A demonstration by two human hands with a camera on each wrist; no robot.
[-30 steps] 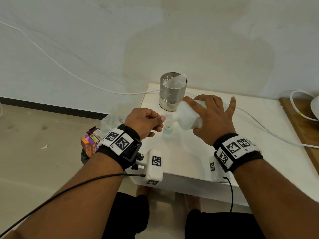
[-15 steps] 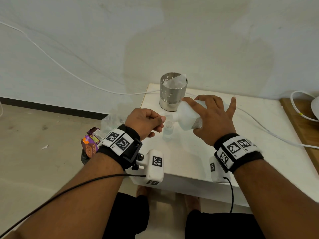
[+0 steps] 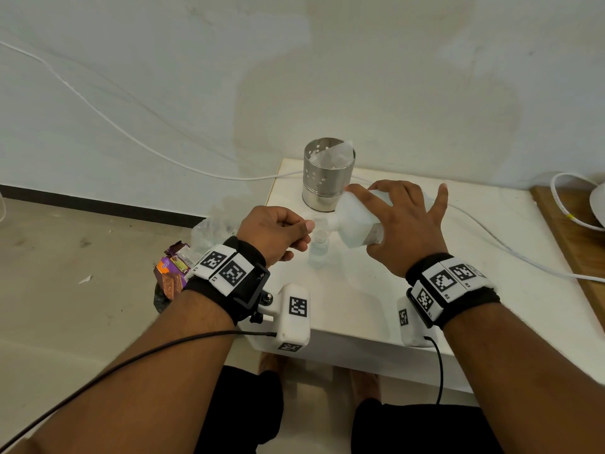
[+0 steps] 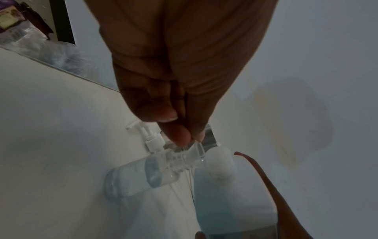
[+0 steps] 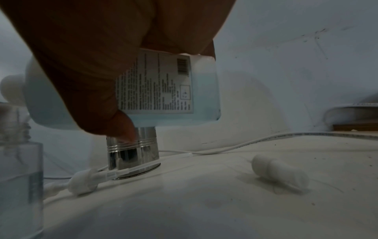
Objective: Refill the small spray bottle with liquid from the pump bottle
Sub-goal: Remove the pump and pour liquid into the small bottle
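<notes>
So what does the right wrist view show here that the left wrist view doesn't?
Only the right wrist view shows the pump bottle's printed label and a white cap lying on the table. Only the left wrist view shows the left hand pinching a clear funnel at the small spray bottle's neck. Both show the tilted pump bottle, the small spray bottle, the removed pump head and the steel holder.

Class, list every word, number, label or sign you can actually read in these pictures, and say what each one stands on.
No text can be read with certainty.
Back label on the pump bottle: lines of small print, a barcode and a boxed symbol, all too blurred to read.
Purple and orange wrapper on the floor: printed lettering, too small to read.
Wristbands and wrist camera housings: black-and-white square marker patterns with tiny illegible characters beside them.
</notes>
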